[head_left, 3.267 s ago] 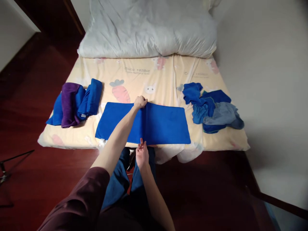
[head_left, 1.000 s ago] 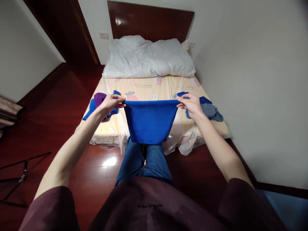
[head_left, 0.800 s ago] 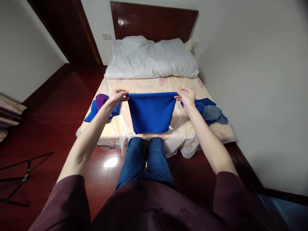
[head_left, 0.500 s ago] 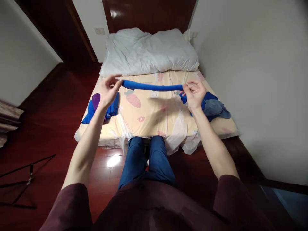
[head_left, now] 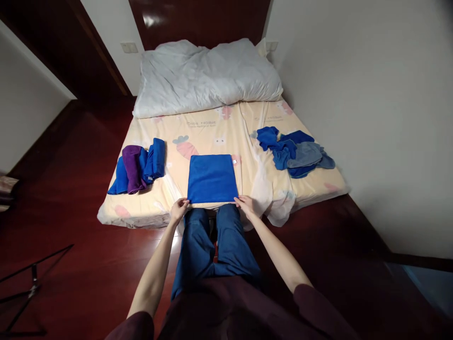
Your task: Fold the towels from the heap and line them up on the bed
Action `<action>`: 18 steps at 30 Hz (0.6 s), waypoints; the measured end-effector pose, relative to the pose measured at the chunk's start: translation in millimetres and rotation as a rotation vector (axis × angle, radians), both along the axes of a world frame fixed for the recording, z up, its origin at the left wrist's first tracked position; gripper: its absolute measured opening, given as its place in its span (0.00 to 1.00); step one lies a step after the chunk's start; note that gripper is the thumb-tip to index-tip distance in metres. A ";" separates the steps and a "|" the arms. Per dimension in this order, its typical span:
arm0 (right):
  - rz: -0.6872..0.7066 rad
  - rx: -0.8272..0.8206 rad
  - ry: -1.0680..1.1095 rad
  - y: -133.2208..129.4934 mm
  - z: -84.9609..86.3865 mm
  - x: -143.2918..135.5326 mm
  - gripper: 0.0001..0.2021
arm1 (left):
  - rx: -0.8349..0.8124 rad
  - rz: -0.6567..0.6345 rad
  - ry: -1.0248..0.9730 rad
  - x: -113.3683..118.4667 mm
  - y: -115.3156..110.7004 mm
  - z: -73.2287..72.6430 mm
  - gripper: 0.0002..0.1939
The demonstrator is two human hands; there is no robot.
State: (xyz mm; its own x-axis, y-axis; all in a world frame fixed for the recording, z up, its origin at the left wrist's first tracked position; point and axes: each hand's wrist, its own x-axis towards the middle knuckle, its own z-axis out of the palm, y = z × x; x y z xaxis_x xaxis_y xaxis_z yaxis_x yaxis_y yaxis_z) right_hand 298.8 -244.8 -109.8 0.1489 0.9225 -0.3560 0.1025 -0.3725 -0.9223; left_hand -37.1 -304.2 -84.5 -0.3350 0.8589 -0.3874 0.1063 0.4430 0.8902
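A blue towel [head_left: 212, 178] lies flat and nearly square on the bed, close to its front edge, with a small white tag on its right side. My left hand [head_left: 180, 208] pinches the near left corner. At the near right corner, my right hand [head_left: 245, 205] grips the cloth between thumb and fingers. To the left sits a group of rolled or folded blue cloths [head_left: 155, 158] with a purple cloth [head_left: 132, 169] among them. A crumpled heap of blue cloths [head_left: 278, 146] with a grey-blue cloth [head_left: 305, 155] lies on the right.
The bed [head_left: 205, 134] wears a yellow sheet with carrot prints. A large pale quilt [head_left: 208, 78] is bunched at the headboard [head_left: 201, 21]. A white wall [head_left: 371, 118] runs along the right. On the floor at the left stand black tripod legs [head_left: 33, 274].
Both hands have come down and towards me from above the bed. The blue towel, held stretched in the air before, now lies spread on the sheet.
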 end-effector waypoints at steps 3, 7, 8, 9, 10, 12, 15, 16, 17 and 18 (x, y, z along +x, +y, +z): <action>0.003 -0.025 0.040 2.4 -6.0 5.6 0.28 | 0.039 0.006 0.038 -4.7 3.0 -5.5 0.29; 0.020 -0.062 0.115 5.2 -8.4 15.1 0.25 | 0.051 -0.018 0.028 -9.3 3.5 -9.6 0.32; 0.023 -0.065 0.130 4.1 -8.6 17.8 0.25 | 0.053 -0.026 0.018 -9.9 1.6 -10.4 0.34; 0.027 -0.065 0.143 2.2 -8.6 20.5 0.24 | 0.055 -0.035 0.009 -10.4 -0.9 -10.9 0.35; 0.032 -0.061 0.153 0.1 -8.6 23.0 0.23 | 0.057 -0.044 0.000 -10.9 -3.6 -11.1 0.36; 0.043 -0.050 0.162 -4.1 -8.2 27.0 0.22 | 0.054 -0.063 -0.007 -11.9 -7.9 -10.6 0.36; 0.059 -0.039 0.149 -5.7 -6.1 28.6 0.21 | 0.032 -0.096 0.013 -14.4 -7.3 -7.9 0.33; 0.063 -0.035 0.138 -4.2 -4.7 28.1 0.21 | 0.022 -0.107 0.025 -15.5 -4.7 -6.7 0.32; 0.068 -0.030 0.126 -1.5 -2.9 27.1 0.21 | 0.012 -0.118 0.037 -16.9 -1.0 -5.4 0.31; 0.075 -0.024 0.113 2.5 -0.7 25.8 0.22 | 0.000 -0.128 0.048 -18.4 3.8 -3.9 0.29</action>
